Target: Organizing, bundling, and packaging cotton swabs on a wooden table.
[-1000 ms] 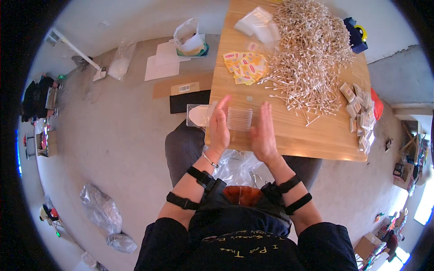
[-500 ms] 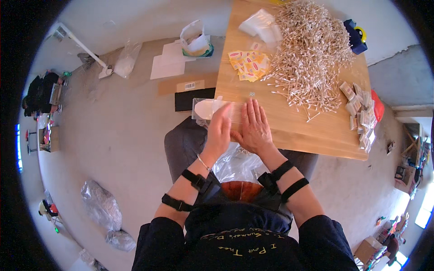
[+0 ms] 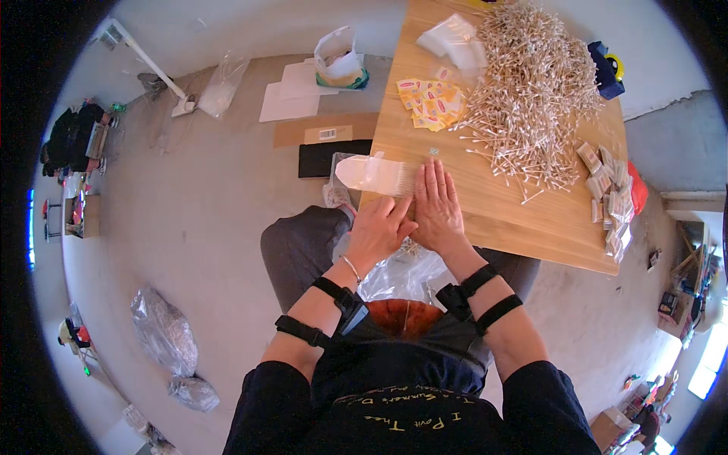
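Observation:
A clear plastic bag (image 3: 343,168) with a pale, round-ended card (image 3: 360,173) in it lies across the table's left edge. A row of cotton swabs (image 3: 400,179) lies side by side at the card's right end. Against the tips of this row rests my right hand (image 3: 440,208), flat on the tabletop with fingers stretched out. My left hand (image 3: 379,227) is just below the swabs at the near edge, index finger and thumb apart and pointing at the right hand; its other fingers are bent and partly hidden. Nothing shows in its grasp.
A large heap of loose cotton swabs (image 3: 531,91) covers the table's far middle. Beside it lie yellow-and-white labels (image 3: 432,102) and empty clear bags (image 3: 457,42). Filled packs (image 3: 607,189) are piled at the right edge, and a tape dispenser (image 3: 607,70) stands behind. Clear plastic (image 3: 402,273) covers my lap.
My left hand has come off the bag and swabs and moved down and to the right, beside my right hand. The swab row is now uncovered. My right hand stays flat.

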`<action>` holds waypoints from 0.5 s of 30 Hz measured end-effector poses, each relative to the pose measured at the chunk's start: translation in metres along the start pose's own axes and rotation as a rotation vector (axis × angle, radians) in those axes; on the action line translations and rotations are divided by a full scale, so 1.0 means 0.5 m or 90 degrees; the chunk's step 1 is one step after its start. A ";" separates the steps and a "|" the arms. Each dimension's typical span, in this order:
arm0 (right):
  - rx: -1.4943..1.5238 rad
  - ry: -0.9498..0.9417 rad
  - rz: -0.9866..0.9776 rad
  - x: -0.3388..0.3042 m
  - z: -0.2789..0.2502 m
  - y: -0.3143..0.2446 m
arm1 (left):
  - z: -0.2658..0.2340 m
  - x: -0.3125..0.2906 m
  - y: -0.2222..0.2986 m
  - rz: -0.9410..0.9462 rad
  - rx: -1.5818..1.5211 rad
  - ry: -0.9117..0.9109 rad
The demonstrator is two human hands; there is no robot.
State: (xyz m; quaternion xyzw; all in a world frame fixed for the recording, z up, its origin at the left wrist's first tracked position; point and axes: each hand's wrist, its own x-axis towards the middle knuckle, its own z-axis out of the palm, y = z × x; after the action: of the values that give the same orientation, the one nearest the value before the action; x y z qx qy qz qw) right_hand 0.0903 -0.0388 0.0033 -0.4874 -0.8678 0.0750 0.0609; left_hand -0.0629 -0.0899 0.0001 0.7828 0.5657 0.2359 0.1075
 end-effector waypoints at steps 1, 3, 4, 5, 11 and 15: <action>0.000 0.000 -0.001 0.000 -0.002 -0.001 | 0.002 0.000 -0.001 0.000 0.000 0.001; -0.012 -0.024 0.004 0.000 -0.007 -0.002 | 0.007 -0.001 -0.003 0.007 0.027 0.019; -0.012 -0.025 0.004 0.000 -0.006 -0.001 | 0.009 -0.001 -0.004 0.007 0.027 0.019; -0.010 -0.023 0.004 0.001 -0.006 -0.001 | 0.012 -0.001 -0.006 0.012 0.025 0.035; 0.007 -0.005 0.001 0.001 0.001 0.003 | 0.016 0.001 -0.007 0.021 0.029 0.057; 0.023 0.002 -0.001 0.001 -0.001 0.002 | 0.018 0.001 -0.008 0.019 0.034 0.069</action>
State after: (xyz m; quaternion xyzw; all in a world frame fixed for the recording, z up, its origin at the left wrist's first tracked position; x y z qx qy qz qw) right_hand 0.0910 -0.0380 0.0038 -0.4855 -0.8667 0.0895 0.0714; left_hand -0.0619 -0.0873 -0.0094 0.7798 0.5652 0.2642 0.0523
